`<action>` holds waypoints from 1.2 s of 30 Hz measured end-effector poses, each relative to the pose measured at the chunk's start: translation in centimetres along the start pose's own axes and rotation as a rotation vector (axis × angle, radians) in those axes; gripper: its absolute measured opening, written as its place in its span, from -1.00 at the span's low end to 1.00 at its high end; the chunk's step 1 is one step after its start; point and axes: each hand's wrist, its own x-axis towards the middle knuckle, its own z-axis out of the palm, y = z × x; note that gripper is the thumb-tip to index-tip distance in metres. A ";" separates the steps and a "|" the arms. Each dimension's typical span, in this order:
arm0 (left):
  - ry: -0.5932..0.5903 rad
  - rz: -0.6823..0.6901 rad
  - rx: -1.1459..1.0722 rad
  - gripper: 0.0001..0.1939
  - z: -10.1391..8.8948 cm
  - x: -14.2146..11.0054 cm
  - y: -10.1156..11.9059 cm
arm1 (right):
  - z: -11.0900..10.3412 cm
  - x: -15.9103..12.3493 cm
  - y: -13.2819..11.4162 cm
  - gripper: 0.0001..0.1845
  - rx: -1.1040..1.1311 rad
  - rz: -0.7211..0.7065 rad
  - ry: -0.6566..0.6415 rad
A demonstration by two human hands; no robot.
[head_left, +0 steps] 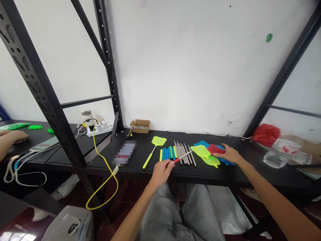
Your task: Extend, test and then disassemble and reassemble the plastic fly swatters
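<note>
My left hand [162,172] is closed around a red handle [177,160] with a thin metal rod pointing right. The rod's tip lies close to the pile of leaf-shaped fly swatter heads; whether it touches them I cannot tell. My right hand [229,154] grips a red swatter head [215,149] above yellow-green heads [201,150] and blue heads [200,143]. Several loose metal rods [181,150] lie side by side left of the pile. Beside them is a row of blue, green and yellow handles [165,154]. A whole yellow-green fly swatter [148,160] lies further left.
A phone [125,152] with a yellow cable [102,156] lies left on the black table. Behind it are a small cardboard box [140,126] and a cutter [129,134]. A plastic bottle [278,155] and red bag [266,134] are at right. Another person's hand [15,136] shows far left.
</note>
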 end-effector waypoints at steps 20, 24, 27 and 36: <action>0.000 0.022 0.017 -0.61 0.1 0.1 -0.2 | -1.5 -7.4 -7.0 -0.58 1.423 0.134 0.065; -0.003 0.034 0.022 -0.67 0.2 0.0 -0.4 | 0.8 -10.0 -10.2 -0.64 1.567 0.100 0.021; -0.014 0.030 0.031 -0.67 0.1 0.0 -0.5 | 1.7 -10.4 -11.1 -0.66 1.598 0.102 0.057; -0.041 0.023 0.058 -0.63 -0.1 0.1 -0.2 | 1.3 -10.9 -10.9 -0.69 1.619 0.078 0.063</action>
